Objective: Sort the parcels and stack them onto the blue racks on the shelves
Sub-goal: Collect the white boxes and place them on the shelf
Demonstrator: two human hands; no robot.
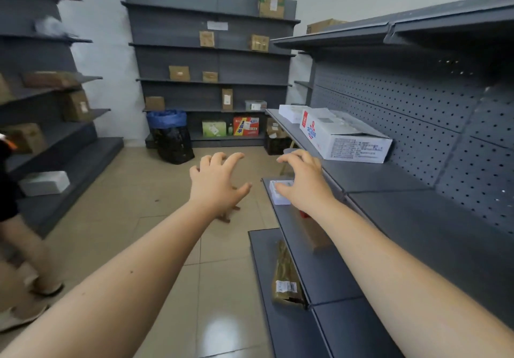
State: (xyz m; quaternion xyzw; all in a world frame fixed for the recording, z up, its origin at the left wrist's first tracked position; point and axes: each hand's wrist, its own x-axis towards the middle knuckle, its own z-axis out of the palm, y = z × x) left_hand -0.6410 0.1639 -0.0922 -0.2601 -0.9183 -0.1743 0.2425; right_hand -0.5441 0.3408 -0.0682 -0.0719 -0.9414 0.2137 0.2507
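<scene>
parcel box (pixel 345 140) lies on grey shelf (pixel 375 179) beyond left hand (pixel 217 182) and right hand (pixel 304 183), fingers (pixel 233 158) spread.

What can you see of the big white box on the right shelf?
The big white box looks like cardboard: flat, oblong, closed, red and blue print on its left end, fine text along its side. It lies skewed on the grey shelf, a smaller white box behind. The left hand and right hand do not touch it.
</scene>
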